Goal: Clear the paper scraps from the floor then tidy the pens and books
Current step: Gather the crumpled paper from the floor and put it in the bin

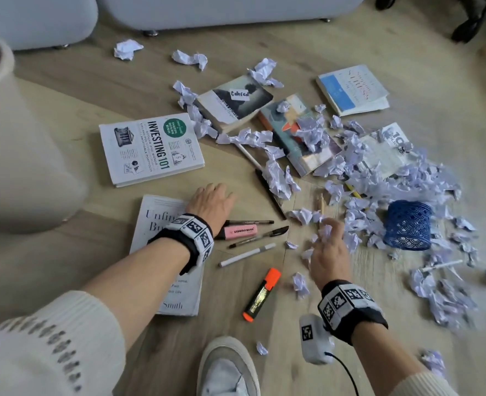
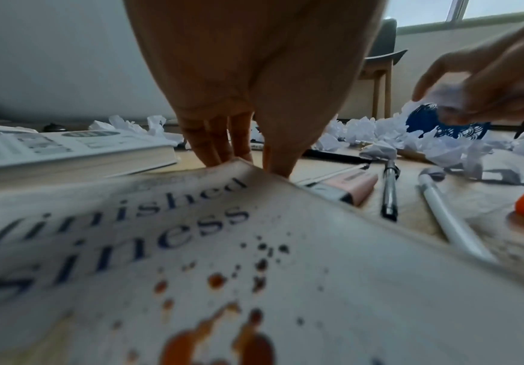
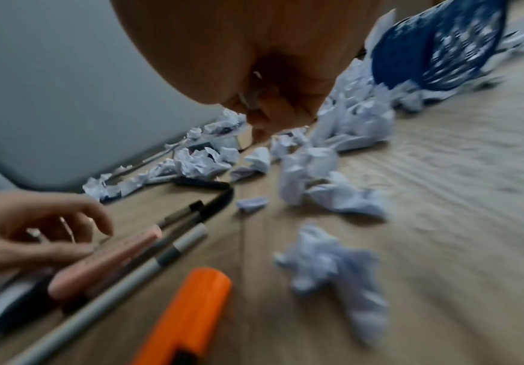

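Crumpled paper scraps (image 1: 364, 172) litter the wooden floor, thickest at the right. My right hand (image 1: 326, 232) hovers over them and grips a bunch of scraps (image 2: 448, 92) in curled fingers. My left hand (image 1: 213, 192) rests with straight fingers (image 2: 214, 138) on the floor at the corner of the "Unfinished Business" book (image 1: 176, 284). Beside it lie a pink highlighter (image 1: 240, 232), black pens (image 1: 260, 237), a white pen (image 1: 247, 254) and an orange highlighter (image 1: 263, 294). The "Investing 101" book (image 1: 150, 148) and several other books (image 1: 236, 102) lie farther off.
A blue mesh pen holder (image 1: 409, 225) lies on its side among the scraps at right. A tall beige bin (image 1: 16, 144) stands at left. A grey sofa (image 1: 207, 7) borders the far side. My shoe (image 1: 227, 367) is at the bottom.
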Motion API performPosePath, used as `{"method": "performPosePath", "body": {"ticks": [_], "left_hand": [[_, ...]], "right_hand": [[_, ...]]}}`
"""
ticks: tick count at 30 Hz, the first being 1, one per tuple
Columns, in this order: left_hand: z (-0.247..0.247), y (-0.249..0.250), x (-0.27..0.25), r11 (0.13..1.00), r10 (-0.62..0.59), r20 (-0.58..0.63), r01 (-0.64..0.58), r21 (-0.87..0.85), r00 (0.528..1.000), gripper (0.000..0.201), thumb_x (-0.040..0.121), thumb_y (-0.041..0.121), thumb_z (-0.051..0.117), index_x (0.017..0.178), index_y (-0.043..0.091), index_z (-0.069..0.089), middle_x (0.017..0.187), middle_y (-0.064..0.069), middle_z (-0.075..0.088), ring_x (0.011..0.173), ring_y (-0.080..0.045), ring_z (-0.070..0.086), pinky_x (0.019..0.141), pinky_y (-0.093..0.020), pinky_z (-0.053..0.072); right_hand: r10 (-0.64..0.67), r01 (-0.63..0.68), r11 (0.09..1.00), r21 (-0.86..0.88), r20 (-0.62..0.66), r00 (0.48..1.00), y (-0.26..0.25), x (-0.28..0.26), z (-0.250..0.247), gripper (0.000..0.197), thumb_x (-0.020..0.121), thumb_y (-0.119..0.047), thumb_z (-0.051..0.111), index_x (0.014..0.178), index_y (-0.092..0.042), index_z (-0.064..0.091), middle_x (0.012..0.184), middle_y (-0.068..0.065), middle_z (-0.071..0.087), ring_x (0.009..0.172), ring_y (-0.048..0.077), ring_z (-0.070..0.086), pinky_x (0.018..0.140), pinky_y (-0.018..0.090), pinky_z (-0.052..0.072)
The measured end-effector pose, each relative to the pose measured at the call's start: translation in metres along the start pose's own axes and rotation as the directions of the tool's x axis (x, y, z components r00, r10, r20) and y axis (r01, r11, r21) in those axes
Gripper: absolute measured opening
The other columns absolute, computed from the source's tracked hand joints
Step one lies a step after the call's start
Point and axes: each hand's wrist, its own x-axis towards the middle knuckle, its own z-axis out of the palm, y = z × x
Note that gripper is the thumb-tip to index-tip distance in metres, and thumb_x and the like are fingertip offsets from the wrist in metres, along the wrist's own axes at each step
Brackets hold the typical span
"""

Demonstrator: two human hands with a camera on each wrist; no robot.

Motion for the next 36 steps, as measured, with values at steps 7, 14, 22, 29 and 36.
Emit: {"method": "performPosePath", "body": {"ticks": [7, 14, 22, 29, 36], "left_hand": [[0.003, -0.003, 0.003, 0.997, 0.050, -0.008, -0.051, -0.056, 0.999, 0.033, 0.081, -0.007, 0.023, 0.097, -0.001, 0.052, 0.100, -0.020, 0.051, 0.093, -0.034, 0.052, 0.078, -0.042, 0.043], [-0.016, 0.056, -0.010, 0.951, 0.067, -0.059, -0.081, -0.298, 0.996, 0.017, 0.085, -0.007, 0.052, 0.099, 0.001, 0.060, 0.103, -0.016, 0.050, 0.082, -0.031, 0.056, 0.076, -0.040, 0.048], [0.020, 0.139, -0.043, 0.942, 0.300, 0.127, -0.273, -0.197, 0.945, 0.013, 0.093, 0.011, 0.037, 0.096, 0.011, 0.049, 0.094, -0.005, 0.050, 0.069, -0.018, 0.044, 0.061, -0.029, 0.034], [0.056, 0.182, -0.039, 0.926, 0.323, 0.296, -0.365, 0.095, 0.899, 0.055, 0.097, 0.045, 0.039, 0.142, 0.014, 0.028, 0.118, -0.013, 0.048, 0.103, -0.029, 0.054, 0.077, -0.036, 0.039], [0.060, 0.181, -0.023, 0.846, 0.528, 0.133, -0.533, 0.003, 0.839, 0.047, 0.086, 0.011, 0.017, 0.104, 0.006, 0.060, 0.084, -0.014, 0.058, 0.063, -0.031, 0.063, 0.045, -0.035, 0.040]], "right_hand": [[-0.354, 0.449, 0.877, -0.172, 0.400, 0.845, 0.059, -0.100, 0.015, 0.021, 0.085, -0.038, 0.048, 0.093, -0.019, 0.042, 0.077, -0.003, 0.057, 0.062, 0.018, 0.050, 0.055, 0.028, 0.038], [-0.512, 0.683, 0.696, -0.221, 0.514, 0.688, 0.082, -0.150, 0.027, 0.024, 0.091, -0.045, 0.049, 0.086, -0.022, 0.044, 0.071, -0.008, 0.054, 0.052, 0.013, 0.054, 0.044, 0.022, 0.025], [-0.371, 0.430, 0.840, -0.330, 0.228, 0.900, 0.090, -0.134, -0.001, 0.015, 0.086, -0.032, 0.041, 0.082, -0.018, 0.039, 0.076, 0.000, 0.048, 0.055, 0.019, 0.047, 0.042, 0.027, 0.037], [-0.196, 0.295, 0.802, -0.519, 0.239, 0.951, 0.130, -0.126, -0.010, 0.048, 0.071, -0.047, 0.050, 0.105, -0.015, 0.046, 0.091, 0.007, 0.051, 0.067, 0.025, 0.053, 0.044, 0.033, 0.043], [-0.355, 0.454, 0.750, -0.482, 0.286, 0.890, 0.124, -0.092, 0.004, 0.016, 0.089, -0.031, 0.051, 0.090, -0.016, 0.044, 0.079, 0.003, 0.049, 0.050, 0.019, 0.049, 0.032, 0.026, 0.035]]}}
